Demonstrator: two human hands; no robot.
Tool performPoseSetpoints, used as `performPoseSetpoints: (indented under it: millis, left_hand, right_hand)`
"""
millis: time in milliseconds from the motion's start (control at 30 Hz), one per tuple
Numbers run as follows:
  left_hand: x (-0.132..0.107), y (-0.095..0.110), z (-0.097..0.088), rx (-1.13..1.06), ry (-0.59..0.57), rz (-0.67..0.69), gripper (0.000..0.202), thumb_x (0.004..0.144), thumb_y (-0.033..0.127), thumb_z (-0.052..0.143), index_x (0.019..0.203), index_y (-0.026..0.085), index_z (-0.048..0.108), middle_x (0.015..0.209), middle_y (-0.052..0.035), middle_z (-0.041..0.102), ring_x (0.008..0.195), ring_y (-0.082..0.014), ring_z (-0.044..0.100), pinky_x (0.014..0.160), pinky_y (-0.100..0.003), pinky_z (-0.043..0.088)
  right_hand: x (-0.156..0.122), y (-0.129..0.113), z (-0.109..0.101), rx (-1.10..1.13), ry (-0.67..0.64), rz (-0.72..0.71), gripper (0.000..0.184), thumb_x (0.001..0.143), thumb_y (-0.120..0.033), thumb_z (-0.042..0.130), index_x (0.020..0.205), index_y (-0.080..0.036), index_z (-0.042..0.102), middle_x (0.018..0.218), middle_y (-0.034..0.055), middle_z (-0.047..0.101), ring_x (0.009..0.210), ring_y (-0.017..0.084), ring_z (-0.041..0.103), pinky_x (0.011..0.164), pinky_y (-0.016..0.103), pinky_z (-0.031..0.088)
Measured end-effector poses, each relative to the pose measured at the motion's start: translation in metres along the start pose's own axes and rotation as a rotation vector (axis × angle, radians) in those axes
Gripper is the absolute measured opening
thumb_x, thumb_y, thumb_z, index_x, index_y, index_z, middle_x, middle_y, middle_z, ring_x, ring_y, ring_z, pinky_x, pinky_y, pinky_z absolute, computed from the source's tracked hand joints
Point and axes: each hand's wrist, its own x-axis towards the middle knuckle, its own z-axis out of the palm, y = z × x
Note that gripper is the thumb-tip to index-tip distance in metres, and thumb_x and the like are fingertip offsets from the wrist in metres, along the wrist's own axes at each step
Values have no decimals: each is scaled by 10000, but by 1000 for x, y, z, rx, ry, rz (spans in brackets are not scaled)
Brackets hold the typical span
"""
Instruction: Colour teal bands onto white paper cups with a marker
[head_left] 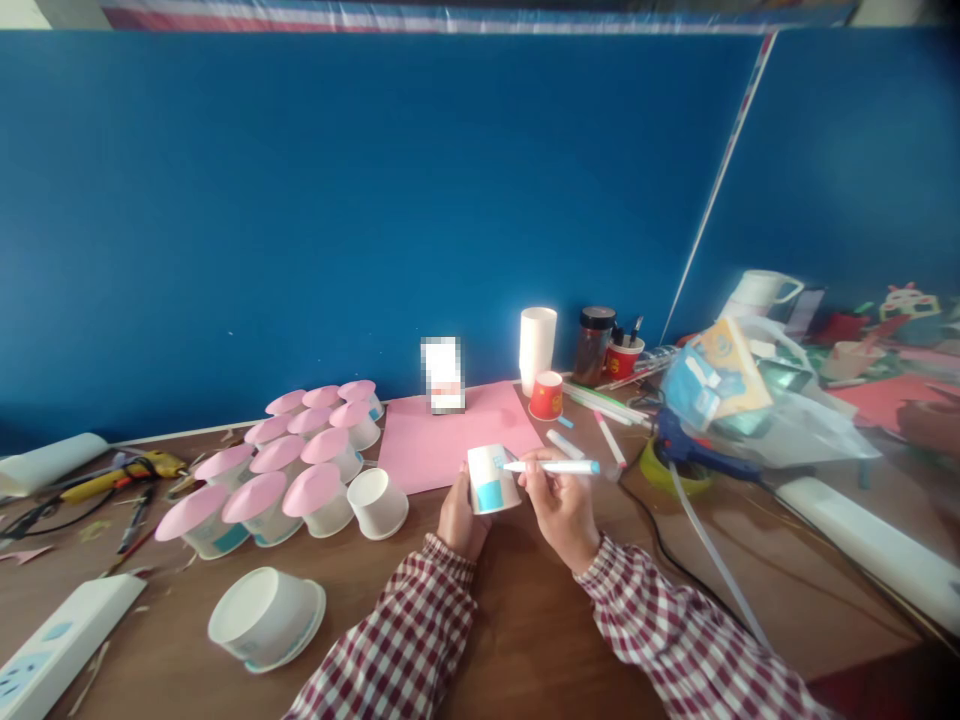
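Note:
My left hand (460, 516) grips a small white paper cup (491, 478) turned upside down, with a light blue patch coloured on its side. My right hand (559, 508) is closed round a white marker with a blue end (553, 467), its tip touching the cup's side. Both hands hover over the brown table, just in front of a pink paper sheet (442, 445). Both sleeves are red-and-white checked.
Several upside-down cups with pink paper tops (289, 470) stand to the left, with a bare cup (379, 503) and a white bowl (266, 618) nearby. A red cup (547, 396), white cup stack (538, 345), jar (595, 345), loose markers (607, 405), blue glue gun (694, 450) and plastic bags (757, 400) crowd the right.

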Motion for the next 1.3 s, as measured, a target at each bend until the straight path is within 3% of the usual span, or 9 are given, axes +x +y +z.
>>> performPoseSetpoints:
  millis: [100,267,333,433,567,667,833,1067,1300]
  left_hand:
    - [-1,1,1,-98,-60,-80,251,731,360,686,715,111,652,673,-62,665,592,-155,576,562,-265,485]
    - [1,0,-4,-130,-103,-126,341,827,382,572,900,62,660,776,-119,692,673,-209,637,589,-307,515]
    - [4,1,-8,-153,-127,-147,368,843,391,547,959,57,649,829,-141,697,723,-230,652,582,-309,518]
    - [8,3,-13,-225,-153,-172,366,849,387,536,1009,73,637,896,-144,700,789,-234,661,626,-310,531]
    - [11,8,-16,-297,-166,-165,328,858,351,511,1015,92,637,915,-126,704,814,-216,664,698,-311,535]
    - [10,9,-16,-288,-251,-162,347,866,359,494,1023,88,642,865,-123,705,787,-216,666,678,-304,525]
    - [9,4,-17,-221,-328,-213,471,880,487,459,1023,79,645,873,-139,708,765,-207,667,658,-286,514]
    - [3,1,-13,-155,-417,-158,763,778,729,405,1187,111,582,1128,-176,646,1020,-274,617,861,-385,483]
    - [6,-6,-14,181,-357,72,439,662,338,774,1030,144,634,1032,-116,679,903,-215,634,806,-331,492]
  right_hand:
    - [2,-1,0,11,12,3,200,925,-282,466,821,-169,594,657,22,619,585,138,619,547,235,515]
    - [0,0,-1,28,72,15,195,930,-278,469,814,-171,583,676,18,609,586,130,607,552,241,520]
    - [-1,0,0,46,85,7,156,941,-260,450,918,-176,579,703,16,615,625,136,620,588,254,534]
    - [-2,-1,2,33,13,-44,200,955,-221,412,1106,-182,536,822,41,652,719,148,647,679,286,554]
    - [-3,-1,6,-88,-71,-162,186,898,-218,531,1078,-184,567,936,76,669,838,185,660,769,319,554]
    - [-4,1,8,-121,-115,-231,215,860,-200,583,1075,-196,576,925,68,661,850,195,648,781,337,551]
    - [-6,6,10,-164,-125,-295,240,847,-105,516,1063,-194,573,875,60,626,836,195,617,769,350,529]
    - [2,9,1,-286,13,-271,182,853,-139,510,1019,-178,572,843,60,611,802,198,601,747,345,506]
    - [5,12,-1,-369,8,-370,167,855,-139,508,990,-180,597,820,71,621,775,201,601,711,339,509]
